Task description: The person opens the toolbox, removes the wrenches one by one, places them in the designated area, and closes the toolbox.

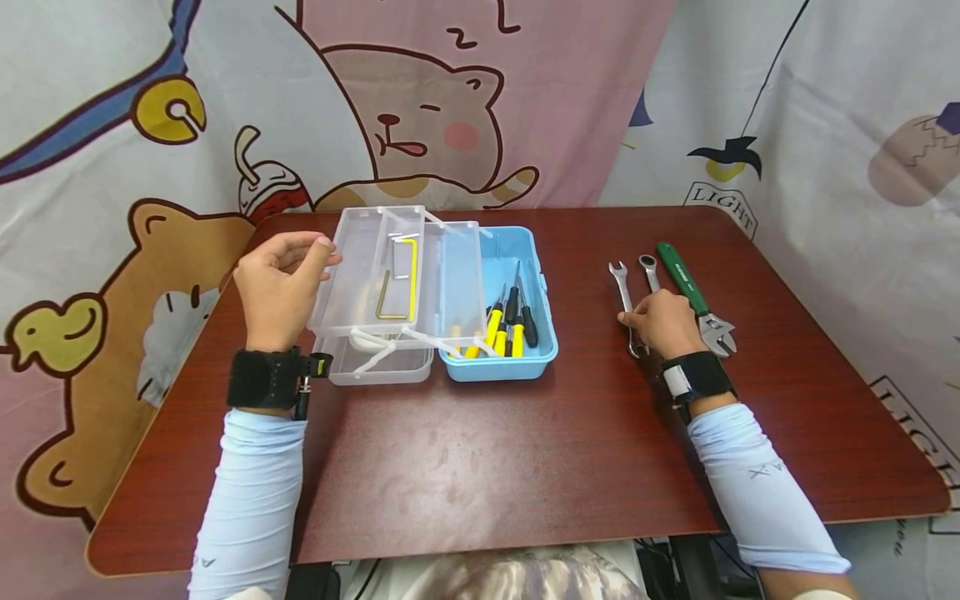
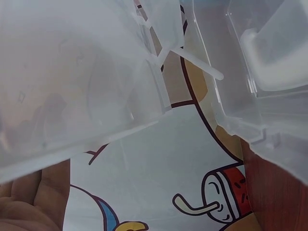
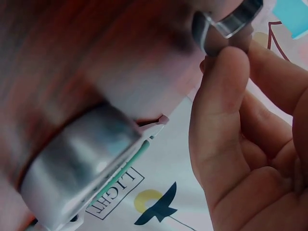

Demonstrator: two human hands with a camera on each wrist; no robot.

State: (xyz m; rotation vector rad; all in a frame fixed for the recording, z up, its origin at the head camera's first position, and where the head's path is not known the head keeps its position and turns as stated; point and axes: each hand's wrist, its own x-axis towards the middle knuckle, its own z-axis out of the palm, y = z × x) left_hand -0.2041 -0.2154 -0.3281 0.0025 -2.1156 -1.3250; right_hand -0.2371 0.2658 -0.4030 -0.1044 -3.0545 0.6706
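Note:
My right hand [image 1: 663,323] pinches a silver wrench [image 3: 216,31] between thumb and fingers; I cannot tell which of two it is. Of these two, the left wrench [image 1: 622,287] passes beside the thumb, and the ratcheting wrench [image 1: 649,271] runs under the fingers. To the right lies an adjustable wrench [image 1: 690,283] with a green handle. My left hand [image 1: 281,287] has loosely bent fingers at the left edge of the clear upper tray [image 1: 356,275]. That tray holds a yellow hex key [image 1: 412,279] and smaller hex keys. In the left wrist view, clear plastic covers part of the left hand.
The blue toolbox [image 1: 543,333] holds several yellow and black screwdrivers [image 1: 517,321]. White hinge arms [image 1: 431,337] link its fanned-out clear trays. A lower clear lid [image 1: 382,375] rests on the brown table [image 1: 480,467]. A printed curtain [image 1: 570,100] hangs behind.

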